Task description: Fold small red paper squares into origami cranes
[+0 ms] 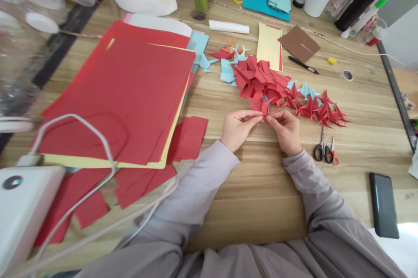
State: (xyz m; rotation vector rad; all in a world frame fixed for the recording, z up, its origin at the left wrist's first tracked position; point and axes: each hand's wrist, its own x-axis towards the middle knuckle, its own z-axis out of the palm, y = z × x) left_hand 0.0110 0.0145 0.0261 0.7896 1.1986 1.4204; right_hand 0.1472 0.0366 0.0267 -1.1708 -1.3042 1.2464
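Between my two hands is a small folded red paper piece (265,111), pinched at its near edge by thumbs and fingers. My left hand (240,127) grips its left side, and my right hand (285,130) grips the right side. The fingers partly cover the piece, so its full shape is hidden. Just beyond it lies a heap of red folded paper pieces (257,75). Red paper cranes (321,110) spread out to the right of the heap, with a few light blue ones (307,90) among them.
Large red paper sheets (130,99) are stacked at left, with red paper pieces (189,138) beside them. Black-handled scissors (323,149) and small orange scissors (334,156) lie right of my hands. A phone (384,205) rests at far right. A white cable (98,138) crosses the left side.
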